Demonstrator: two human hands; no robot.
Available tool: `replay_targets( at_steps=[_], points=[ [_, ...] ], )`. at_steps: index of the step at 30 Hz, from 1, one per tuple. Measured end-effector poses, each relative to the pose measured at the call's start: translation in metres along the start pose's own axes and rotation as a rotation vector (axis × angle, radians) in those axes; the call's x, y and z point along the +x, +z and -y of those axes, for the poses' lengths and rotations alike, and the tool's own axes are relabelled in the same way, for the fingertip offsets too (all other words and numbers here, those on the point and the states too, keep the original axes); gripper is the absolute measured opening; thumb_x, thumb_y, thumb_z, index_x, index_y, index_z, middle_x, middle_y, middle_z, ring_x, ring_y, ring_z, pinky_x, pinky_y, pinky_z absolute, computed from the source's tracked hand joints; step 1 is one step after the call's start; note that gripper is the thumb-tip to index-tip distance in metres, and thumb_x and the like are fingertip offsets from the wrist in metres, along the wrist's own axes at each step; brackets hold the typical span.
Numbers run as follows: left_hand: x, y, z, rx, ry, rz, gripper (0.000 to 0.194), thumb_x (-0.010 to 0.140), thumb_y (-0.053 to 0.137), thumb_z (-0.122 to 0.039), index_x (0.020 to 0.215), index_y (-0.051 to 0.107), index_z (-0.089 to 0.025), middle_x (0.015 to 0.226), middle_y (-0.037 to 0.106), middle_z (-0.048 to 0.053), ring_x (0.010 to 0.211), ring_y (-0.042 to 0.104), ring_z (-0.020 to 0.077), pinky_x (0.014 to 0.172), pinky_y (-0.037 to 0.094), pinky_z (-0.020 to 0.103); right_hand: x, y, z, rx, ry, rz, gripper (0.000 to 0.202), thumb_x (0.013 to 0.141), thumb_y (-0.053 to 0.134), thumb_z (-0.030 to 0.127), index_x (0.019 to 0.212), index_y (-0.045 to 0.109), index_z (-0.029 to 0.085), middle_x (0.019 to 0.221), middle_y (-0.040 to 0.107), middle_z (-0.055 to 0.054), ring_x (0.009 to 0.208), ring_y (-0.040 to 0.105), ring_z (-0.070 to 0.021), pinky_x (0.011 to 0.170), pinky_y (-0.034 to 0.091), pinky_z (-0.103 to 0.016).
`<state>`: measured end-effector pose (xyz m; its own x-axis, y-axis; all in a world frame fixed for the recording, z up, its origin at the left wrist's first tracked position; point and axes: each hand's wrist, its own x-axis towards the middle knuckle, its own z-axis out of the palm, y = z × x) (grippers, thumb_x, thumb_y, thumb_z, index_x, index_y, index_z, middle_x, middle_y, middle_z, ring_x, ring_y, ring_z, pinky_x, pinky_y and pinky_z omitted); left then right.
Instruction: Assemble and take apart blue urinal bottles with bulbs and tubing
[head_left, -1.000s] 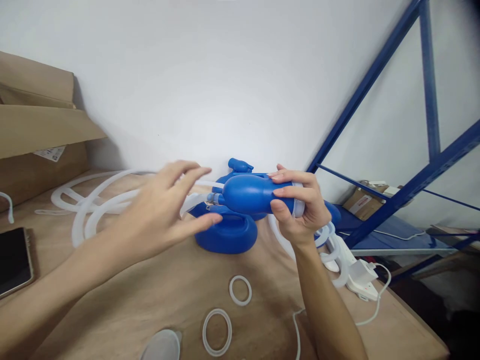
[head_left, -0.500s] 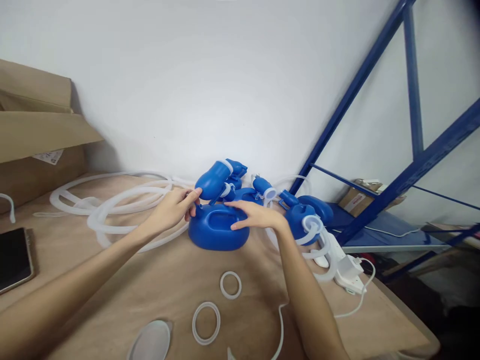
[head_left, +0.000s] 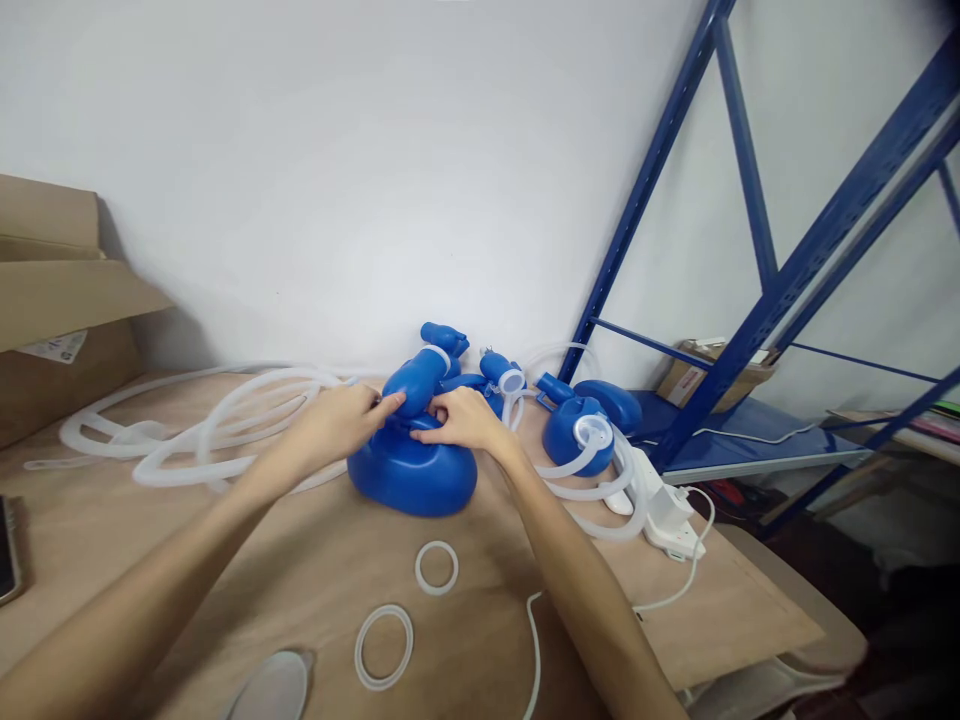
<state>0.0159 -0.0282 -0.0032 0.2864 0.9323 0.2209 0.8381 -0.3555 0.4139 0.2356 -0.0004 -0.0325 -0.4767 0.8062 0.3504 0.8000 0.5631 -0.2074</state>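
Observation:
A blue plastic container [head_left: 412, 475] stands on the brown table with its wide base toward me. Above its top sits a rounded blue part [head_left: 415, 382] with a white ring at its far end. My left hand [head_left: 349, 420] is closed on the left side of this rounded part, thumb on its surface. From the right, my right hand [head_left: 461, 418] is closed at the junction of the part and the container; its fingertips are partly hidden. Two white rings [head_left: 436, 568] [head_left: 383, 647] and a translucent disc [head_left: 271, 688] lie nearer to me.
Coiled translucent tubing [head_left: 217, 425] lies at the left beside a cardboard box [head_left: 67, 370]. More blue containers [head_left: 577, 435] with tubing and a white power strip [head_left: 667, 510] are at the right, near a blue metal rack [head_left: 652, 180].
The view has shifted to the right. My right hand has moved from the container's right side to beside the rounded part, and its fingers have drawn together. The container is tipped slightly differently.

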Motion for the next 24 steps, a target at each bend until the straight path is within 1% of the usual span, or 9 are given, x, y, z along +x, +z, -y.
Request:
replay_targets(
  at_steps=[2, 6, 9, 12, 14, 15, 18, 21, 24],
  points=[
    [-0.013, -0.023, 0.002, 0.032, 0.023, 0.003, 0.06, 0.091, 0.038, -0.075, 0.072, 0.062, -0.023, 0.067, 0.07, 0.007, 0.063, 0.065, 0.0268, 0.063, 0.04, 0.035, 0.001, -0.004, 0.001, 0.033, 0.017, -0.17, 0.04, 0.078, 0.085, 0.047, 0.065, 0.058, 0.02, 0.065, 0.06, 0.002, 0.063, 0.053, -0.0142, 0.061, 0.027, -0.029],
    [-0.047, -0.07, 0.003, 0.083, 0.005, -0.15, 0.067, 0.08, 0.048, -0.085, 0.107, 0.07, -0.028, 0.064, 0.068, -0.001, 0.061, 0.064, 0.0263, 0.059, 0.04, 0.032, 0.002, -0.019, -0.006, 0.193, 0.108, -0.407, 0.038, 0.076, 0.08, 0.048, 0.067, 0.054, 0.021, 0.061, 0.052, 0.005, 0.058, 0.047, -0.0123, 0.06, 0.03, -0.028],
    [-0.066, -0.094, 0.008, 0.153, -0.006, -0.31, 0.067, 0.077, 0.046, -0.087, 0.106, 0.07, -0.032, 0.062, 0.065, -0.003, 0.06, 0.062, 0.0246, 0.059, 0.038, 0.031, -0.006, -0.039, -0.026, 0.33, 0.203, -0.53, 0.045, 0.072, 0.082, 0.055, 0.065, 0.052, 0.022, 0.059, 0.046, 0.006, 0.057, 0.041, -0.0116, 0.058, 0.031, -0.028],
    [-0.071, -0.107, 0.018, 0.23, -0.007, -0.419, 0.065, 0.073, 0.046, -0.084, 0.105, 0.071, -0.033, 0.062, 0.06, -0.003, 0.06, 0.06, 0.0233, 0.063, 0.036, 0.03, -0.021, -0.062, -0.048, 0.427, 0.225, -0.582, 0.045, 0.069, 0.086, 0.056, 0.067, 0.057, 0.021, 0.061, 0.046, 0.006, 0.06, 0.042, -0.0125, 0.06, 0.033, -0.029],
    [-0.069, -0.111, 0.024, 0.263, -0.02, -0.409, 0.065, 0.07, 0.044, -0.082, 0.103, 0.071, -0.032, 0.063, 0.061, -0.002, 0.06, 0.06, 0.0237, 0.064, 0.036, 0.03, -0.033, -0.077, -0.06, 0.457, 0.215, -0.54, 0.044, 0.067, 0.089, 0.053, 0.066, 0.059, 0.021, 0.061, 0.047, 0.006, 0.062, 0.043, -0.0128, 0.062, 0.035, -0.029],
    [-0.067, -0.113, 0.027, 0.273, -0.03, -0.386, 0.065, 0.069, 0.044, -0.081, 0.101, 0.071, -0.032, 0.065, 0.064, -0.002, 0.061, 0.061, 0.0243, 0.064, 0.037, 0.031, -0.038, -0.082, -0.063, 0.468, 0.209, -0.48, 0.044, 0.066, 0.09, 0.052, 0.065, 0.059, 0.02, 0.062, 0.049, 0.005, 0.062, 0.044, -0.0129, 0.062, 0.035, -0.029],
    [-0.062, -0.114, 0.031, 0.276, -0.055, -0.283, 0.062, 0.069, 0.043, -0.08, 0.099, 0.071, -0.032, 0.071, 0.07, -0.001, 0.064, 0.064, 0.026, 0.064, 0.038, 0.032, -0.048, -0.089, -0.069, 0.486, 0.194, -0.189, 0.041, 0.066, 0.092, 0.052, 0.069, 0.068, 0.018, 0.068, 0.059, 0.003, 0.067, 0.052, -0.0147, 0.064, 0.038, -0.029],
    [-0.059, -0.114, 0.032, 0.261, -0.032, -0.202, 0.06, 0.073, 0.043, -0.077, 0.103, 0.071, -0.033, 0.072, 0.07, -0.001, 0.064, 0.064, 0.026, 0.063, 0.04, 0.032, -0.045, -0.078, -0.072, 0.482, 0.173, 0.048, 0.04, 0.07, 0.09, 0.054, 0.08, 0.076, 0.018, 0.08, 0.069, -0.001, 0.075, 0.06, -0.0179, 0.068, 0.043, -0.029],
    [-0.055, -0.11, 0.033, 0.252, 0.005, -0.126, 0.059, 0.078, 0.044, -0.075, 0.105, 0.071, -0.031, 0.073, 0.07, 0.001, 0.065, 0.064, 0.026, 0.063, 0.04, 0.033, -0.033, -0.058, -0.076, 0.485, 0.153, 0.092, 0.042, 0.073, 0.087, 0.057, 0.087, 0.078, 0.018, 0.087, 0.072, -0.002, 0.082, 0.063, -0.0202, 0.072, 0.046, -0.03]
  ],
)
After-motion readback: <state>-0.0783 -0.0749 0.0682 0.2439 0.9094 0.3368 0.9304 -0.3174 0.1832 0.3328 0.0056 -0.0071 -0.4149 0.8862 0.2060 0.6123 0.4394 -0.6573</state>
